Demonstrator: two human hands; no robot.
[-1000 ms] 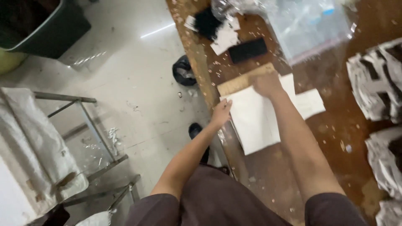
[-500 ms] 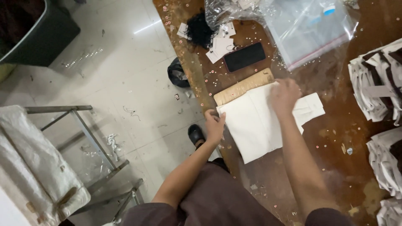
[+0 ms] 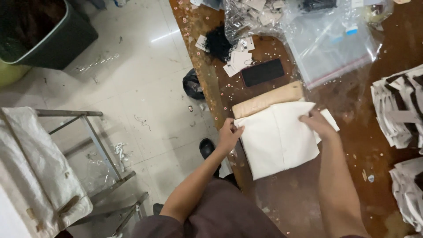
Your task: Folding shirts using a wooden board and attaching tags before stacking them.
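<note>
Both hands' fingers [image 3: 229,128] now on white cloth [image 3: 277,141]

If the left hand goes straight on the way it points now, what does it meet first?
Probably the long tan wooden board, lying just beyond the left hand, which grips the corner of the folded white cloth. Depth is unclear.

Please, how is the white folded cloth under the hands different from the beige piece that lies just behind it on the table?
The white folded cloth is white, and the beige piece is tan. The white cloth is broad and roughly square; the beige piece shows as a narrow strip. The left hand and right hand both grip the white cloth's edges, while neither touches the beige piece. The white cloth overlaps the beige piece's near edge. Both lie flat on the brown table.
</note>
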